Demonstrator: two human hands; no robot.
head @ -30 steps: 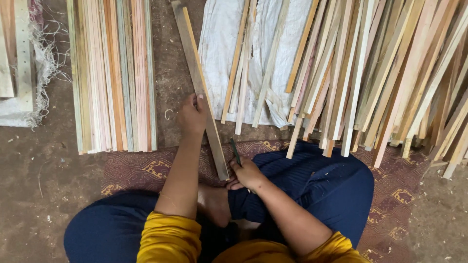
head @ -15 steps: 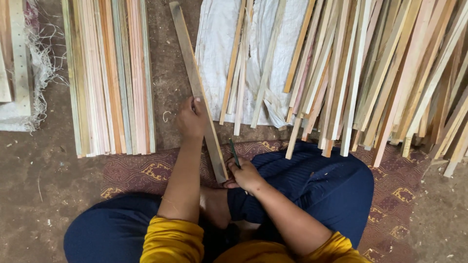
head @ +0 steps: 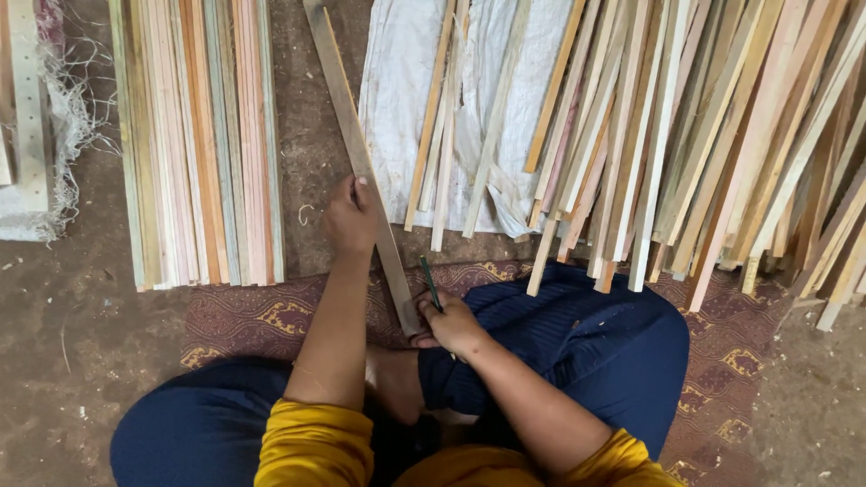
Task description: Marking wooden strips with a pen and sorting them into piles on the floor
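- Here the left hand presses down on a long flat wooden slat, its fingers curled over the slat's left edge and gripping it about two thirds of the way toward the near end.
- The right hand is closed around a thin dark green pencil, which points up and slightly left; the hand sits just right of the slat's near end, and the thumb side touches that end.
- The slat runs diagonally from the far left of centre to the near middle, its near end resting above the person's crossed legs in dark blue trousers.
- Under the legs lies a maroon patterned cloth mat spread on the brown dirt floor.
- To the left of the slat, a neat flat row of pale coloured wooden strips lies side by side on the floor, well apart from the hands.
- To the right, a loose heap of light wooden sticks fans out, partly over a crumpled white woven sack.
- At the far left edge another frayed white sack carries a few more strips.
- The person's sleeves are mustard yellow.
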